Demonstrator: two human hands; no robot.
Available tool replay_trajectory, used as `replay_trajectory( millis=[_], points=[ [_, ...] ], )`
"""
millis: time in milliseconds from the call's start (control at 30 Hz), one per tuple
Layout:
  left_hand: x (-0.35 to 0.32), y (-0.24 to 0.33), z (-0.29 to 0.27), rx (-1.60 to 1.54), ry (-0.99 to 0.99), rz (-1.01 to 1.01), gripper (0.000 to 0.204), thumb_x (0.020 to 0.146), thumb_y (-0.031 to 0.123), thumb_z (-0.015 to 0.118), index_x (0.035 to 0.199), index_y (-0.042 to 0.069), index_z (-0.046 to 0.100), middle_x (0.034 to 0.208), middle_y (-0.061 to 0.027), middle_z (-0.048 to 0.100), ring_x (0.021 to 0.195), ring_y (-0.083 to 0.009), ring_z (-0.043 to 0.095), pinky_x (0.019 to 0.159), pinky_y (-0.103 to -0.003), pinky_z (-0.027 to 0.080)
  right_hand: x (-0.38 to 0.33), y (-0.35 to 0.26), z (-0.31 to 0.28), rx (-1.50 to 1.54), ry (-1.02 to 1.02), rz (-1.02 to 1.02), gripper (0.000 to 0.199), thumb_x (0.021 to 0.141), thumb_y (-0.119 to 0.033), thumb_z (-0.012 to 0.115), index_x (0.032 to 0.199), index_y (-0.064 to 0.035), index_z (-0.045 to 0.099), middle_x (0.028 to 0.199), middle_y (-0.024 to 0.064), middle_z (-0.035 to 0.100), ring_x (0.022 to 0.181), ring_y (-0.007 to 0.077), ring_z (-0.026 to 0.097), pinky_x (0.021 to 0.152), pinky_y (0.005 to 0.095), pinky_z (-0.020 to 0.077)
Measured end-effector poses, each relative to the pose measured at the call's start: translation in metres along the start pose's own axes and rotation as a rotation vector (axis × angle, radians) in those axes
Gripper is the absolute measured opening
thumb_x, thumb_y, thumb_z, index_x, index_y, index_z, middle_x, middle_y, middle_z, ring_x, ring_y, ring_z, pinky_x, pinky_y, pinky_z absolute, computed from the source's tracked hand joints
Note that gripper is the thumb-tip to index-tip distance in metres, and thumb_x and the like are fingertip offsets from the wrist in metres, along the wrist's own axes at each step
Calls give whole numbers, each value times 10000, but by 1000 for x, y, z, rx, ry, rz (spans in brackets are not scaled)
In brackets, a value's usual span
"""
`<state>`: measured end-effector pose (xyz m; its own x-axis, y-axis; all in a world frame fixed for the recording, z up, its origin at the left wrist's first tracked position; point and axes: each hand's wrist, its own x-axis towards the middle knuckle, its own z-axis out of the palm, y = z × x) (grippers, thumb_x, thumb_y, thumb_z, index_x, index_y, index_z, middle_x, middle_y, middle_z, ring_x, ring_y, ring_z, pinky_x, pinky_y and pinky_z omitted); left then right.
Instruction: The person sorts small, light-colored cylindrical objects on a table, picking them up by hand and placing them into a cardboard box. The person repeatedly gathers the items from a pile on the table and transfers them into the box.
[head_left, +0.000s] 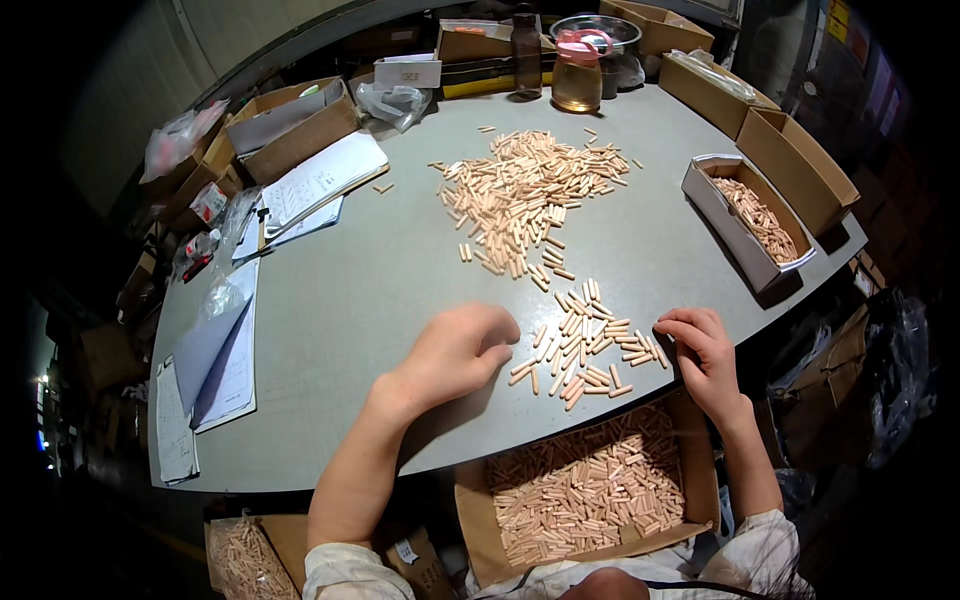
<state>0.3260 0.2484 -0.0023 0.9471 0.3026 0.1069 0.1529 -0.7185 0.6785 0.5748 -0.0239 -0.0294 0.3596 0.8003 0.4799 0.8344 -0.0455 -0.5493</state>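
Note:
A small spread of wooden dowel pins (pixel 585 345) lies on the grey table between my two hands. My left hand (pixel 465 345) rests at the left side of this spread, fingers curved and thumb apart, with nothing visible in it. On the other side, my right hand (pixel 705 355) is bent with its fingertips close to the outermost pins, and I see nothing held there. Farther back lies a larger heap of dowel pins (pixel 530 190). Below the table's near edge, a cardboard box (pixel 470 510) full of the same pins sits against my lap.
A narrow box (pixel 715 215) of pins stands at the right, beside an open cardboard box (pixel 795 165). Papers (pixel 325 180) and a clipboard (pixel 225 365) lie at the left. A jug with a pink lid (pixel 577 80) and a dark bottle (pixel 526 55) stand at the back.

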Motion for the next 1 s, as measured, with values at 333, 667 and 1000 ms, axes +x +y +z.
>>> replay_trajectory(
  millis=[333, 667, 1000],
  points=[
    [-2, 17, 7, -90, -144, 123, 203, 927, 156, 756, 1114, 81, 730, 1010, -115, 685, 955, -318, 672, 855, -398, 545, -5, 0, 8, -27, 53, -4, 462, 751, 172, 539, 1119, -24, 739, 1159, 115, 703, 1110, 325, 615, 949, 387, 515],
    [-10, 34, 26, -92, -143, 274, 190, 925, 147, 779, 1087, 70, 716, 964, -110, 663, 788, -288, 661, 691, -395, 530, -5, -20, 6, 24, -80, -79, 429, 755, 137, 594, 1116, -33, 749, 1127, 102, 698, 1051, 315, 614, 912, 388, 518],
    [-9, 25, 37, -243, 93, 222, 313, 900, -33, 666, 1185, 58, 756, 1085, -145, 756, 990, -317, 742, 880, -384, 584, 25, -12, 3, 393, -226, 55, 407, 781, 146, 534, 1067, -11, 778, 1191, 134, 740, 1119, 299, 694, 982, 360, 543]
  ],
)
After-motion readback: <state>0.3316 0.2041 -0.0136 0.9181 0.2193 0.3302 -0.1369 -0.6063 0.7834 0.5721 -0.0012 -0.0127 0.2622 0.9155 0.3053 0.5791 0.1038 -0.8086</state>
